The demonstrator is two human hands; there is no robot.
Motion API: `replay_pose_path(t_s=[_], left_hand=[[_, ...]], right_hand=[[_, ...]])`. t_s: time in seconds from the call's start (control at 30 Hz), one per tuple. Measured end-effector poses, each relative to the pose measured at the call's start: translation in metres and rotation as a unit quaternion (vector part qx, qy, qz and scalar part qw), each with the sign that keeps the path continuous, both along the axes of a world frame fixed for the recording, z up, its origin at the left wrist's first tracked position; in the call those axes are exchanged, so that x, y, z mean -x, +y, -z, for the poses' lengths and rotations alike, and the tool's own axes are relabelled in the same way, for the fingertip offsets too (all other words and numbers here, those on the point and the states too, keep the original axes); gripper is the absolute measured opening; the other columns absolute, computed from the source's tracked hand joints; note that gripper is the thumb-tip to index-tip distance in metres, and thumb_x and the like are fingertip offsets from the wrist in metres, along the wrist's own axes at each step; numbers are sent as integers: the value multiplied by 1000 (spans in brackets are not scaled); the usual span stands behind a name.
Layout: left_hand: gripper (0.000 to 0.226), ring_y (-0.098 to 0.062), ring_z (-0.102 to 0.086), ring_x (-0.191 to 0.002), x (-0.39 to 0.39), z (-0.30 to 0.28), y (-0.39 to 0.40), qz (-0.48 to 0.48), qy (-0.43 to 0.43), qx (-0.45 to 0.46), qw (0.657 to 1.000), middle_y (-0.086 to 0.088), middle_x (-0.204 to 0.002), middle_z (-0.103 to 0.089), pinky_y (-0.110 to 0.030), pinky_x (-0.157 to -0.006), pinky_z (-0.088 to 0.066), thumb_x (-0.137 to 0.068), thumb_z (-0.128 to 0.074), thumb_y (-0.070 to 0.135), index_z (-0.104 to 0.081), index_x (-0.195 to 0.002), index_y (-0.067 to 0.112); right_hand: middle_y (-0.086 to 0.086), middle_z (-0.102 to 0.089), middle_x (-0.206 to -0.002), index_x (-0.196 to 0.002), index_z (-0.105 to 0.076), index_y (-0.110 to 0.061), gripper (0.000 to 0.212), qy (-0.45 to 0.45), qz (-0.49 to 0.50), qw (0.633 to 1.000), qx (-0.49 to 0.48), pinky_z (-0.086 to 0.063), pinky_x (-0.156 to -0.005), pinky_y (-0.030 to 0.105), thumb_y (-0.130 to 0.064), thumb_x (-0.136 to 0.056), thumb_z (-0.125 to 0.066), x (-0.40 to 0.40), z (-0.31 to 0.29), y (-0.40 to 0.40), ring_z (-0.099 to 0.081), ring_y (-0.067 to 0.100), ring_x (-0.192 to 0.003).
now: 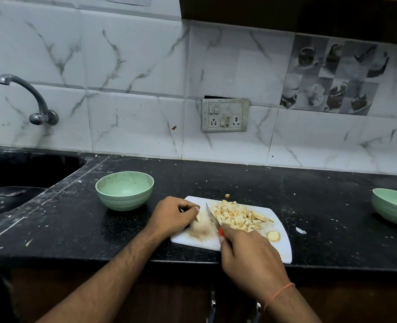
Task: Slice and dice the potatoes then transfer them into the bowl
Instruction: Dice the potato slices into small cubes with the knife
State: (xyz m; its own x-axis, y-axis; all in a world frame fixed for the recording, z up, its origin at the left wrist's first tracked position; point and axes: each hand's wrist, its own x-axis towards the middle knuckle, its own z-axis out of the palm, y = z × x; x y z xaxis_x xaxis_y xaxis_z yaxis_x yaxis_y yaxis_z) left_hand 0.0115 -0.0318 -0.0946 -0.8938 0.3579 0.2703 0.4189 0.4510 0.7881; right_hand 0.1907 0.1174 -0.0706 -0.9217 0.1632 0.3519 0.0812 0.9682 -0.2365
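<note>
A white cutting board (283, 248) lies on the black counter, its near corner over the edge. A heap of diced potato (236, 216) covers its far right part, and a round slice (273, 236) lies apart near the right side. My left hand (173, 216) pinches a small potato piece (199, 217) on the board's left side. My right hand (248, 255) grips a red-handled knife (212, 216), whose blade points away between the held piece and the heap. A light green bowl (124, 190) stands empty to the left of the board.
A second green bowl (393, 209) sits at the counter's right edge. One potato cube (227, 195) lies on the counter beyond the board. A dark sink (11, 180) with a spoon in it and a tap (27, 99) are at the left. A tiled wall with a socket panel (225, 115) stands behind.
</note>
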Motion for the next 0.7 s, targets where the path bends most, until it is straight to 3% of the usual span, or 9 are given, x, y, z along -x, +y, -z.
replay_pose_path(t_s=[0.1, 0.23, 0.43, 0.57, 0.7], left_hand=[[11, 2, -70, -64, 3, 1, 0, -14, -6, -7, 1000, 28, -77, -75, -12, -63, -46, -90, -75, 33, -85, -86, 35], [17, 8, -69, -74, 6, 5, -1, -22, 4, 6, 1000, 27, -71, -74, -8, -67, -45, -83, -82, 35, -84, -99, 38], [16, 12, -68, -73, 11, 7, -4, -9, -6, 30, 999, 26, -76, -76, -4, -62, -43, -81, -82, 34, -85, -96, 39], [11, 12, -68, -73, 16, 9, -3, -8, 0, 40, 999, 26, -81, -77, -5, -60, -43, -81, -84, 34, -86, -91, 40], [10, 15, -67, -83, 20, 11, -4, 7, 18, 46, 999, 29, -89, -77, -8, -69, -46, -80, -89, 38, -85, -89, 42]], right_hand=[[-7, -58, -78, -118, -53, -30, 25, 8, -5, 1000, 11, -35, -59, 38, -43, -104, -36, 1, -2, -3, -53, 21, -78], [-5, -61, -80, -107, -51, -29, 20, 6, -8, 1000, 18, -41, -60, 38, -43, -103, -36, 2, -4, -8, -56, 21, -78], [-3, -63, -86, -109, -52, -28, 21, -3, -14, 1000, 16, -40, -62, 38, -41, -103, -37, 9, -4, -15, -54, 23, -80], [0, -65, -90, -111, -55, -26, 23, -14, -6, 1000, 5, -48, -66, 39, -38, -102, -37, 16, -3, -21, -61, 26, -87], [4, -67, -98, -124, -55, -25, 29, -32, 3, 999, -29, -37, -65, 37, -31, -101, -39, 24, -3, -28, -63, 30, -95]])
